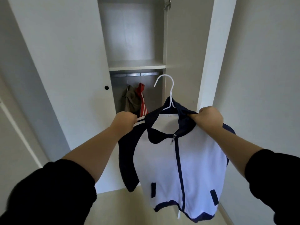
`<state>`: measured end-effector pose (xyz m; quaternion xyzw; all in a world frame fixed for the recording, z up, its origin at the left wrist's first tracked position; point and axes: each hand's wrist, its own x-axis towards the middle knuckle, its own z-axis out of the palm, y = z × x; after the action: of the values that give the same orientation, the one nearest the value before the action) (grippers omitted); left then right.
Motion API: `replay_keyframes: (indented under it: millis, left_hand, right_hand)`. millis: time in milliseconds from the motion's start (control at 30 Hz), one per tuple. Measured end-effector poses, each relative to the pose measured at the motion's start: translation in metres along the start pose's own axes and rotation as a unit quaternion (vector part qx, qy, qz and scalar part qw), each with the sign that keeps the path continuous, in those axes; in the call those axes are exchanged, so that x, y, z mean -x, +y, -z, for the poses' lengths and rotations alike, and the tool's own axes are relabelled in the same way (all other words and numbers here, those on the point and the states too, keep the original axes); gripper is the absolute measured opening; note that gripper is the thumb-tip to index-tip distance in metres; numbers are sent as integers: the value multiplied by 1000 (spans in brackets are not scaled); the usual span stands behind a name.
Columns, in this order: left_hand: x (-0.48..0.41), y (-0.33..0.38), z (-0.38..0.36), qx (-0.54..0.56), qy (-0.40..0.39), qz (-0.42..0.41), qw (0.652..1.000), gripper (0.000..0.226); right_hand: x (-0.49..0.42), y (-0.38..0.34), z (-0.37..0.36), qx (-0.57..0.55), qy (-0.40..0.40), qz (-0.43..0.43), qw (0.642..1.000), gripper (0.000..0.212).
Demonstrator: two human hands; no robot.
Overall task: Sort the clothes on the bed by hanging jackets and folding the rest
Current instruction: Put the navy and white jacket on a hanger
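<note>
Head view: white-and-navy jacket [181,159] is held up on its hanger [169,90] before the open wardrobe [180,46].
Its shoulders are gripped by the curled fingers of the left hand [125,120] and right hand [209,118] (hanging step, looks like); next the hook is to be lifted onto the rail [126,74].

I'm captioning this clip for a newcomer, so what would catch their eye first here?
A white and navy jacket on a white hanger fills the centre, held up at its shoulders by the left hand and the right hand. Behind it, in the open wardrobe, a red striped garment and an olive garment hang from the rail.
</note>
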<state>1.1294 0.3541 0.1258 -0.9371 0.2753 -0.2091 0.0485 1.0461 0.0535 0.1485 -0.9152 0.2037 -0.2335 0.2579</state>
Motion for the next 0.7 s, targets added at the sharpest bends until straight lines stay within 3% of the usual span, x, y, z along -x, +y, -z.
replay_keyframes:
  millis: [133, 233, 300, 400, 533, 567, 667, 700]
  left_hand:
    - [-28, -14, -5, -120, -11, -7, 993, 17]
    - [-57, -21, -5, -63, 53, 103, 991, 13]
    - [-74, -13, -12, 9, 88, 121, 989, 13]
    - [-82, 2, -29, 98, 28, 63, 993, 16]
    - [-75, -52, -40, 94, -17, 130, 987, 27]
    - [-71, -69, -41, 89, 6, 139, 986, 28]
    - [-66, -104, -35, 148, 186, 110, 965, 25]
    - [-72, -108, -28, 175, 188, 79, 963, 28]
  right_hand:
    - [-37, -7, -24, 4, -32, 17, 999, 56]
    - [-63, -16, -40, 3, -66, 28, 997, 54]
    - [-78, -26, -49, -15, -68, 34, 997, 54]
    - [-87, -42, -63, -20, -76, 46, 996, 56]
    - [-93, -53, -76, -45, -54, 45, 997, 57]
    - [-94, -56, -79, -55, -46, 44, 996, 57]
    - [-93, -72, -85, -93, -43, 43, 994, 58]
    - [-93, -80, -86, -97, -43, 50, 993, 59]
